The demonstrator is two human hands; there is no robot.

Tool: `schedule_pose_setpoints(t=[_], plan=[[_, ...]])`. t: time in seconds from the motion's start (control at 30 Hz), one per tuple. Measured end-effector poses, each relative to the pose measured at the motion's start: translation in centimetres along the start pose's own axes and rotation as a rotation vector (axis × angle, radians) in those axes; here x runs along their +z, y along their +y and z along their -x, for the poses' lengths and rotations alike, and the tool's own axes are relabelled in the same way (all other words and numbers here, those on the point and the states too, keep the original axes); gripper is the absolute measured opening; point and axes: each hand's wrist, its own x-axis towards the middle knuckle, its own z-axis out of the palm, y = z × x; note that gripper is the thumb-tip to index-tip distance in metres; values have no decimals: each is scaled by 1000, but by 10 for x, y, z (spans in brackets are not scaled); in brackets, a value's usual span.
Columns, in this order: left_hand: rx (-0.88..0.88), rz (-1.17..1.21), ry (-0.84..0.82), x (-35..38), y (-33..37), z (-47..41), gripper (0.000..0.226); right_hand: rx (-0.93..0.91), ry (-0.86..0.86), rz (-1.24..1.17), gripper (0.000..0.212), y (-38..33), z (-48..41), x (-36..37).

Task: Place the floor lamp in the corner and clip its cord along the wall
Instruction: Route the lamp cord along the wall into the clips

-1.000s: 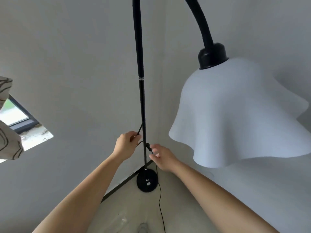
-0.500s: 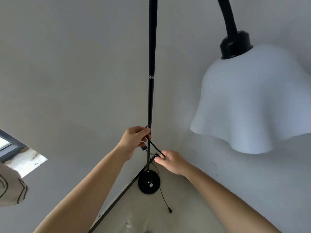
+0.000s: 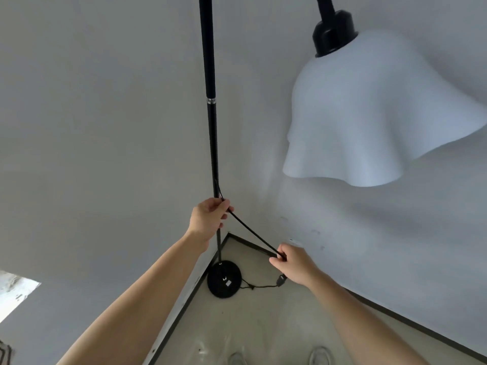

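**Cord drawn taut from the lamp pole**

The floor lamp (image 3: 212,143) is stood in the far corner. Its thin, limp cord (image 3: 251,233) is pinched closed at the pole by the left hand (image 3: 208,219) and further right by the right hand (image 3: 293,262); light, best gripped near each clip point.

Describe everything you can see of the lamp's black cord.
The cord is thin, black and flexible-looking. It leaves the pole just above the left hand, which pinches it there, then runs taut and diagonally down to the right hand, which grips it. Below that hand a small inline block hangs, and the rest trails slack across the floor to the round base. No clip is visible.
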Motion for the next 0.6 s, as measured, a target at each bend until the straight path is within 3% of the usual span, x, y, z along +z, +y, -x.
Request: schedule_pose_setpoints(t=[0.2,0.43,0.53,0.6], plan=[[-15,23,4,29,-5,5,15,144,63,58,28,42,18,-14],[15,17,105,59,-6,1,14,120,199,-2,27,78,37,-32],[25,48,134,74,-5,-4,10,137,279,125,7,92,41,-46],[14,65,166,85,-6,-6,8,77,356,304,11,99,40,-52]])
